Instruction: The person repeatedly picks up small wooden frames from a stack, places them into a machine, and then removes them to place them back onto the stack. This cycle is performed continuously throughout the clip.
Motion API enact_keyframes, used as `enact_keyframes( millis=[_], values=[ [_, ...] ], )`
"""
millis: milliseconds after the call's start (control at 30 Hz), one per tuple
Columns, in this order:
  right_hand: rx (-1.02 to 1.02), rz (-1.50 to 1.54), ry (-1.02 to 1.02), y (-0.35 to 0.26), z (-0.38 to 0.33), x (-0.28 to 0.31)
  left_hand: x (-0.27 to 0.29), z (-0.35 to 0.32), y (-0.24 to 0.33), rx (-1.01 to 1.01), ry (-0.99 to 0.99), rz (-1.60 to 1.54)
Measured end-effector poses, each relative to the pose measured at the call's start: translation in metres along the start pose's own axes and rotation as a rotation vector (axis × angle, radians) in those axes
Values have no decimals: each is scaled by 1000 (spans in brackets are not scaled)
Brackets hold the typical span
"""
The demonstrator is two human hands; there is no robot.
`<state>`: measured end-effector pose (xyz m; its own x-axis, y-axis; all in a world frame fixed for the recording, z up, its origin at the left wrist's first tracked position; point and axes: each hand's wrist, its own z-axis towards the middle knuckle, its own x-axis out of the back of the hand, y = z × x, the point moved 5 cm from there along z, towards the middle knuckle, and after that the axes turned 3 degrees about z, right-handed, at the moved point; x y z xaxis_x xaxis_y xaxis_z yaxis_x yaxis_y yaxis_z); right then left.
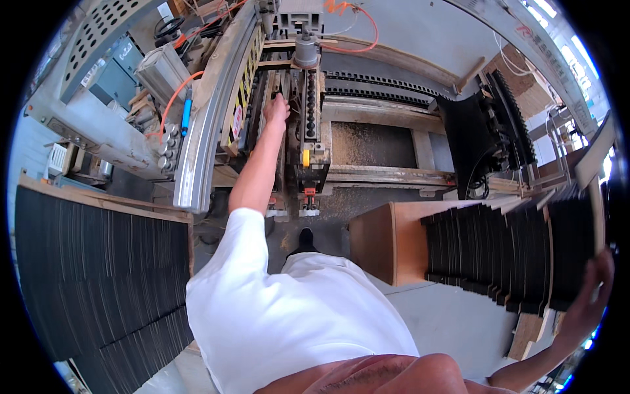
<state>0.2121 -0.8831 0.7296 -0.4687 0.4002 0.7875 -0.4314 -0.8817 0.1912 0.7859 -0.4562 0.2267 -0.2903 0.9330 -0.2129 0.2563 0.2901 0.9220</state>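
Note:
My left hand reaches forward into a narrow slot of the machine. Its fingers are curled closed beside a row of dark round rollers, and whatever they hold is hidden. Far out to the right, my right hand grips the lower end of a thin board whose pale edge faces me. Motion and the lens rim blur this board. Close beside it, a long row of dark panels stands on edge.
A stack of dark boards fills the left side. A brown wooden block stands at the near end of the right row. Metal rails, a black cable chain and a rounded metal beam frame the machine. Sawdust lies about.

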Motion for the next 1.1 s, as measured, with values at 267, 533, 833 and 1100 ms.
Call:
enact_keyframes(
  millis=[267, 533, 833, 1100],
  values=[
    [256, 359, -150, -239, 7, -82, -33, 150, 16, 142, 110, -170],
    [246, 745, -243, -303, 29, -213, -58, 175, 14, 88, 99, -488],
    [587, 1096, -178, -448, 84, -358, 2, -17, -39, 127, -186, -568],
    [874, 1111, -200, -560, 88, -418, 27, -79, -34, 23, -371, -672]
  ],
)
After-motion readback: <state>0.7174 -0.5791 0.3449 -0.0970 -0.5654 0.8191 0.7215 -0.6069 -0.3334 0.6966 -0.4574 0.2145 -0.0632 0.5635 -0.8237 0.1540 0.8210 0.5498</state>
